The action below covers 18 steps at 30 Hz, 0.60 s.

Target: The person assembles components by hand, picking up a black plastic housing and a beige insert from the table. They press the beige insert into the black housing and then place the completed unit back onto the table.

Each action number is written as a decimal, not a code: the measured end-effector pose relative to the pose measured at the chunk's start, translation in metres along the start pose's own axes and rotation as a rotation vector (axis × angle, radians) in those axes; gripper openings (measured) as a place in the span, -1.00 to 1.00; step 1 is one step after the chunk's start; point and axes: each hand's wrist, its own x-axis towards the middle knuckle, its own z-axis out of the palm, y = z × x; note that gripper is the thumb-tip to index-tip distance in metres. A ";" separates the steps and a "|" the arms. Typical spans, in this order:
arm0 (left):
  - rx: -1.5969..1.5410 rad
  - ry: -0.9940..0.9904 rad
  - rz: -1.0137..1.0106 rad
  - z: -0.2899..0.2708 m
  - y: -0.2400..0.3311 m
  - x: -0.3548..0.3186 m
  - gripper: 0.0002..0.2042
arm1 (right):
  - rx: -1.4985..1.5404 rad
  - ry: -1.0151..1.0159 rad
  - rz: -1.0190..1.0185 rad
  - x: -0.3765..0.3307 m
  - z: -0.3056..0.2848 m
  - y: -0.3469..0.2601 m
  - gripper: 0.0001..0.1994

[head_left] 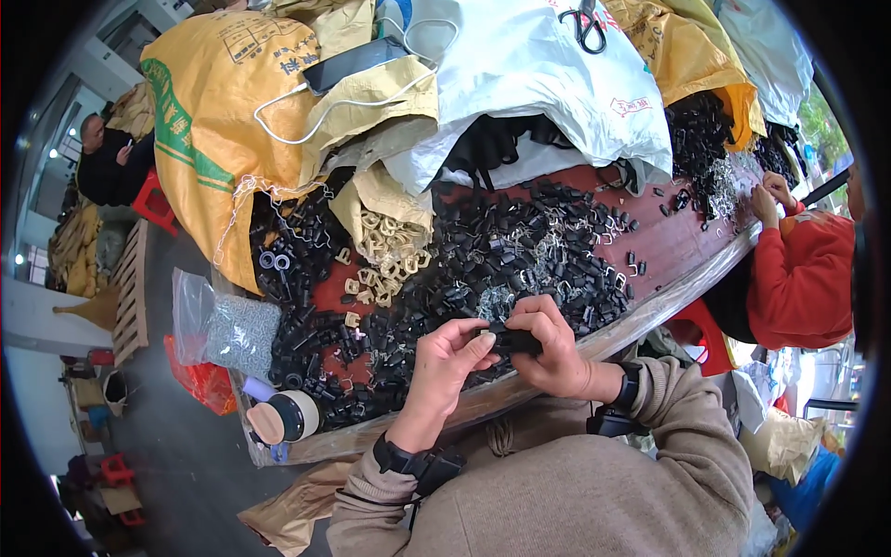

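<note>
Both hands meet over the near edge of the table. Between them is a small black plastic part (520, 342), partly covered by fingers. The thumb and forefinger of my left hand (444, 364) pinch its left end. My right hand (557, 357) is closed around its right side, with the fingers bent over the top. Right behind the hands spreads a large pile of black plastic parts (520, 246) mixed with small shiny metal clips. Tan U-shaped pieces (385, 255) spill from a paper bag (390, 200) to the left of that pile.
A lidded cup (295, 415) and a clear bag of small metal pieces (241, 332) sit at the table's left corner. Big yellow (232, 111) and white sacks (548, 84) line the back, with a phone (357, 65) and scissors (587, 26) on top. A co-worker in red (803, 278) works at right.
</note>
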 end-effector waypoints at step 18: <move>0.026 -0.107 -0.023 -0.013 -0.004 -0.001 -0.48 | 0.567 -0.538 0.067 0.023 -0.023 0.008 -0.31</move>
